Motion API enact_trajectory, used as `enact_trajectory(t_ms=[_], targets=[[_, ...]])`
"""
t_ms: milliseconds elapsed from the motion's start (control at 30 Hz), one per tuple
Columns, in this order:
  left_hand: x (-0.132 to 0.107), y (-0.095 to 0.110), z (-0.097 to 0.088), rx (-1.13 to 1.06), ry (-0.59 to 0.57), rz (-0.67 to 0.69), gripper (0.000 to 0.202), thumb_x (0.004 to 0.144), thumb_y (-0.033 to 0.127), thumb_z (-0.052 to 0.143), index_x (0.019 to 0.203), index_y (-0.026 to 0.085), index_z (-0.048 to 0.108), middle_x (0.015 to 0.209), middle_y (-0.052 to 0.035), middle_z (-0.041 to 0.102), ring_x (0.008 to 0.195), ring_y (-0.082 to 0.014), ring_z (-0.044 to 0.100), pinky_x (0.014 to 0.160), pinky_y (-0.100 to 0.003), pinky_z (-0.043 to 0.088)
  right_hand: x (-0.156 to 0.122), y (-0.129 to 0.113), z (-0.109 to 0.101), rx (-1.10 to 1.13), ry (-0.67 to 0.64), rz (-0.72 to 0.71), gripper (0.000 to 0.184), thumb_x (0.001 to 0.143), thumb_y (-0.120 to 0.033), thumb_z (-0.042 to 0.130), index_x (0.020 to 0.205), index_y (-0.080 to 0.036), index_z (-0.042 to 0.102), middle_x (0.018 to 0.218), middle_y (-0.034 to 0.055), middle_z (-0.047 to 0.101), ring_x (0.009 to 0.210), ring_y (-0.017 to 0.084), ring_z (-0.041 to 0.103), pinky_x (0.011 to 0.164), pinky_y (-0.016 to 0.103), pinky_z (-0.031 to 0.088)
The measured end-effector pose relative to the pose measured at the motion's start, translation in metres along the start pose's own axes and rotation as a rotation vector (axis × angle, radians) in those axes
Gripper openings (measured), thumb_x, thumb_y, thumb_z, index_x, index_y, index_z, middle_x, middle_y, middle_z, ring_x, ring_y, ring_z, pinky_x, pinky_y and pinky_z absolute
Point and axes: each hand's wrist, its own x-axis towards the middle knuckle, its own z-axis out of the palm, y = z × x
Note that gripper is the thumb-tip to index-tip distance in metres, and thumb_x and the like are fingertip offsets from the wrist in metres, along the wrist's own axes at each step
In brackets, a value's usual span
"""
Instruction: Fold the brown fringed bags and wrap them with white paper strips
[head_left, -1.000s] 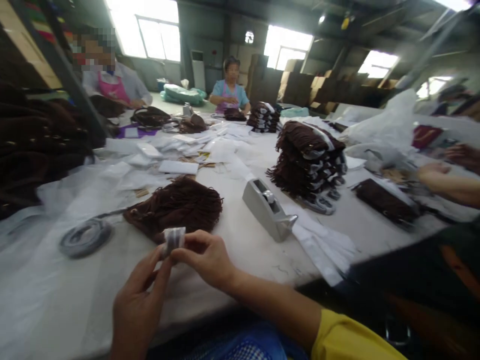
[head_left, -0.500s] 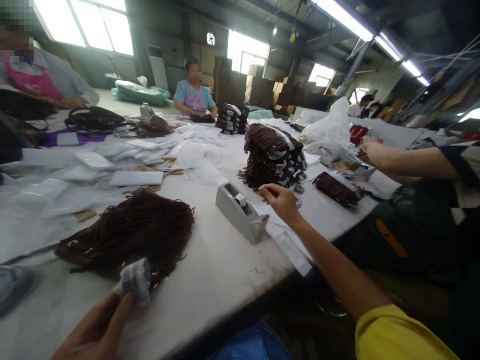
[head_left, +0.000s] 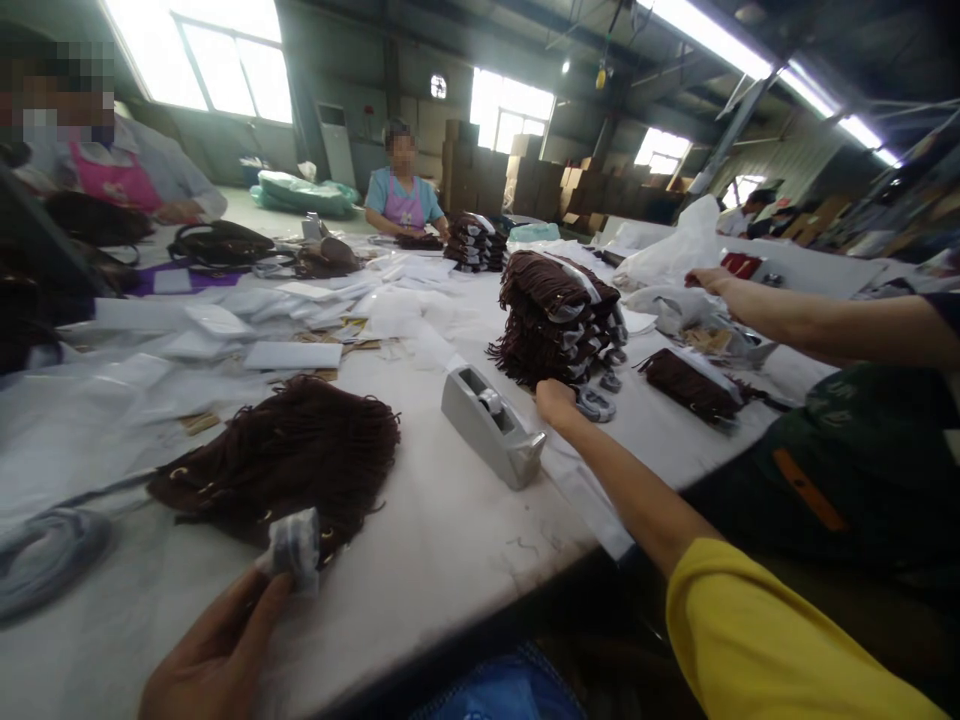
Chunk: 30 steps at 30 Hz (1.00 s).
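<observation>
My left hand (head_left: 217,650) is at the bottom left, pinching a small tassel wrapped in clear plastic (head_left: 294,542). Just beyond it a loose heap of brown fringe tassels (head_left: 289,455) lies on the white table (head_left: 450,540). My right hand (head_left: 556,399), on a yellow-sleeved arm, reaches out to the foot of a tall stack of wrapped brown tassels (head_left: 559,315), right of a grey tape dispenser (head_left: 491,425). Its fingers are hidden from me.
A co-worker's arm (head_left: 810,320) stretches in from the right near a single brown tassel (head_left: 686,385) and white plastic bags (head_left: 667,255). White paper and bags (head_left: 247,320) cover the middle and left. Two people sit at the far side. A grey cable coil (head_left: 41,555) lies at the left.
My hands have parted: the right one let go of the wrapped tassel and reached past the tape dispenser to the tall stack. The left hand kept the wrapped tassel. The view swung right.
</observation>
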Motion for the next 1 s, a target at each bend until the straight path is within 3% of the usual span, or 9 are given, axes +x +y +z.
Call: enact_trajectory(t_ms=[100,267,367,467,500,567,700,833,1000], targets=[[-0.004,0.012,0.002,-0.043,-0.004,-0.091,0.053,0.063,0.054,0.078,0.108,0.027,0.072,0.107,0.0,0.075,0.117,-0.034,0.061,0.11,-0.053,0.039,-0.002,0.001,-0.006,-0.007,0.015,0.016,0.03,0.092,-0.032,0.063,0.112,-0.009,0.062,0.113,0.0116,0.063,0.1,0.022,0.063,0.087,0.04,0.053],[-0.004,0.016,0.008,-0.287,-0.026,-0.041,0.052,0.065,0.049,0.08,0.108,0.021,0.073,0.113,-0.0043,0.073,0.117,-0.0309,0.061,0.111,-0.047,0.039,-0.027,0.012,-0.018,0.058,0.123,-0.105,0.013,0.084,-0.024,0.067,0.093,-0.014,0.071,0.105,0.012,0.07,0.095,0.024,0.065,0.079,0.031,0.049],[-0.001,0.02,0.009,-0.486,-0.15,-0.001,0.049,0.069,0.046,0.08,0.108,0.019,0.072,0.112,-0.0063,0.073,0.114,-0.0275,0.062,0.108,-0.042,0.041,-0.046,0.015,-0.03,0.142,0.269,-0.227,0.024,0.091,-0.028,0.056,0.106,-0.015,0.069,0.115,0.0137,0.068,0.104,0.025,0.063,0.084,0.032,0.046],[0.004,0.028,0.008,-0.643,-0.232,-0.025,0.046,0.069,0.042,0.082,0.106,0.016,0.073,0.105,-0.0075,0.074,0.106,-0.0238,0.066,0.101,-0.035,0.047,-0.074,0.003,-0.043,0.558,0.475,-0.447,0.031,0.089,-0.038,0.057,0.105,-0.015,0.071,0.097,0.011,0.073,0.086,0.024,0.067,0.078,0.034,0.05],[0.005,0.031,0.008,-0.693,-0.248,-0.045,0.045,0.069,0.041,0.082,0.105,0.016,0.073,0.103,-0.0075,0.075,0.103,-0.0224,0.067,0.097,-0.033,0.049,-0.088,-0.005,-0.046,0.706,0.431,-0.555,0.033,0.088,-0.041,0.058,0.105,-0.016,0.071,0.09,0.0093,0.073,0.077,0.022,0.067,0.073,0.033,0.051],[0.006,0.038,0.008,-0.777,-0.268,-0.081,0.042,0.068,0.038,0.083,0.102,0.015,0.074,0.1,-0.0071,0.075,0.095,-0.019,0.069,0.09,-0.029,0.052,-0.121,-0.028,-0.051,0.88,0.218,-0.759,0.034,0.09,-0.043,0.057,0.108,-0.018,0.071,0.08,0.0062,0.071,0.063,0.017,0.062,0.06,0.029,0.05],[0.003,0.043,0.01,-0.832,-0.281,-0.086,0.035,0.068,0.033,0.084,0.098,0.017,0.075,0.102,-0.0053,0.075,0.089,-0.014,0.069,0.084,-0.022,0.053,-0.182,-0.085,-0.046,0.876,-0.072,-1.05,0.024,0.091,-0.036,0.058,0.099,-0.021,0.075,0.08,0.0046,0.069,0.062,0.014,0.06,0.058,0.026,0.047],[0.002,0.039,0.009,-0.762,-0.292,-0.009,0.037,0.072,0.033,0.081,0.105,0.018,0.074,0.106,-0.0061,0.074,0.096,-0.0159,0.068,0.089,-0.023,0.051,-0.202,-0.13,-0.027,0.83,-0.121,-1.13,0.018,0.089,-0.028,0.061,0.094,-0.021,0.077,0.077,0.0031,0.07,0.066,0.014,0.063,0.065,0.026,0.048],[0.003,0.032,0.01,-0.63,-0.231,0.092,0.042,0.076,0.036,0.078,0.113,0.018,0.071,0.115,-0.0076,0.072,0.108,-0.0219,0.064,0.1,-0.032,0.046,-0.2,-0.153,-0.01,0.77,-0.076,-1.152,0.014,0.084,-0.024,0.065,0.091,-0.021,0.078,0.081,0.003,0.073,0.07,0.014,0.064,0.065,0.023,0.046]])
